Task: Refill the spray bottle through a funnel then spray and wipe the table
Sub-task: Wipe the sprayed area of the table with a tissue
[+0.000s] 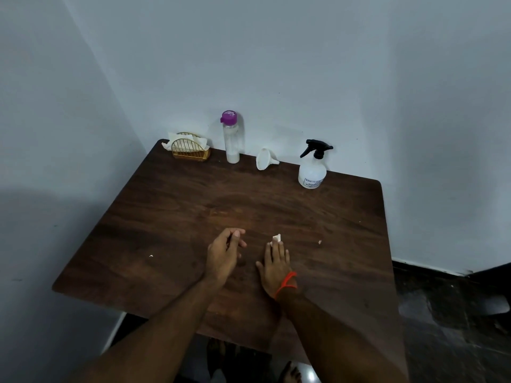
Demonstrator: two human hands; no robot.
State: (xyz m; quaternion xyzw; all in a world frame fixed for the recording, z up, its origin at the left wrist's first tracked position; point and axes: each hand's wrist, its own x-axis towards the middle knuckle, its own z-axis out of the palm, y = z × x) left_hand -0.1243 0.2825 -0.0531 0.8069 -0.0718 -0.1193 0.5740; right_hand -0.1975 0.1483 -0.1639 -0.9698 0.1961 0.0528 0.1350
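**Hands low on the table, bottle and funnel far beyond them**

The right hand [275, 265] lies flat on the dark wooden table [166, 217], fingers straight, with a small white wad of tissue [276, 238] at its fingertips; whether the fingers press it or only touch it cannot be told. An orange thread [286, 283] circles that wrist. Just to its left, the left hand [224, 252] hovers with fingers loosely curled, holding nothing.

Well beyond the right hand, at the table's far edge by the wall, stands the spray bottle [313, 168], upright, its black trigger head on. Left of it the white funnel [265, 159] lies on its side. Farther left stands a tall clear bottle with a purple cap [231, 138], then a gold wire napkin holder [190, 150]. Small white scraps [320, 241] lie to either side of the hands.
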